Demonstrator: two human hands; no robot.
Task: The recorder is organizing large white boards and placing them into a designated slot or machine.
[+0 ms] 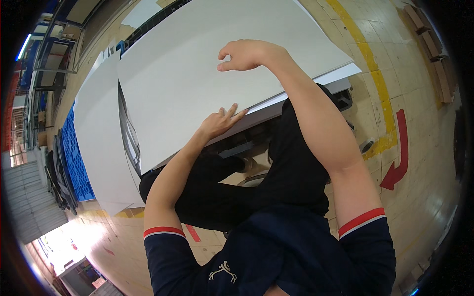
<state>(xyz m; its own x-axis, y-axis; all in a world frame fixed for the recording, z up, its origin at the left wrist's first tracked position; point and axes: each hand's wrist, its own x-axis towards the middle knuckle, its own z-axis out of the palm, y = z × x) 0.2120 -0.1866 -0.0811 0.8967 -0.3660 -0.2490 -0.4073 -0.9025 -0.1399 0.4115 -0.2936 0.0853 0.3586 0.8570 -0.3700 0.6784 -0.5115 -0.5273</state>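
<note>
A large, flat white sheet [173,89] lies in front of me on top of a stack. At its near edge my left hand [219,122] rests with the fingers spread, holding nothing. My right hand [247,55] is over the middle of the sheet, fingers curved and a gap between thumb and forefinger, with nothing in it. Whether it touches the surface I cannot tell. Beneath the top sheet, at the right corner, the edges of lower white sheets [340,73] stick out.
Left of the stack, more white sheets [96,133] lie beside a blue plastic pallet [79,158]. A dark pallet [239,149] shows under the near edge. The tiled floor carries a yellow line [380,89] and a red arrow [402,148]. Brown blocks [434,49] line the far right.
</note>
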